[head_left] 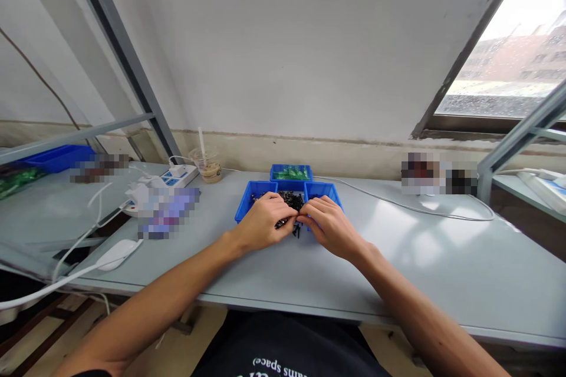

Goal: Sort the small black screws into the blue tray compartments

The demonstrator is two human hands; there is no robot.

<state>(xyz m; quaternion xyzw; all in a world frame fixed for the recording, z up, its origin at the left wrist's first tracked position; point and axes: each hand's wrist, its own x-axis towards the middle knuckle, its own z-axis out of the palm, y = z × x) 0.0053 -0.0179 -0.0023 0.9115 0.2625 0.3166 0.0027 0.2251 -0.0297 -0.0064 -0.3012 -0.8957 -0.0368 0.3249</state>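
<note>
My left hand (268,219) and my right hand (328,225) meet fingertip to fingertip over a row of blue bins. Both are closed in a pinch, and whatever lies between the fingers is too small to name. Below them, the middle bin holds a heap of small black screw-like pieces (292,197), some of which lie near its front by my fingertips. The left blue bin (243,203) has small dark pieces in it, partly covered by my left hand. My right hand hides most of the right blue bin (335,191).
Behind the bins stands a blue tray (272,174) with green plastic packets (292,172). To the left are a drink cup (210,169), a power strip (183,175) and a white lamp-like base (118,254). A white cable (398,205) runs across the right side of the table (442,271).
</note>
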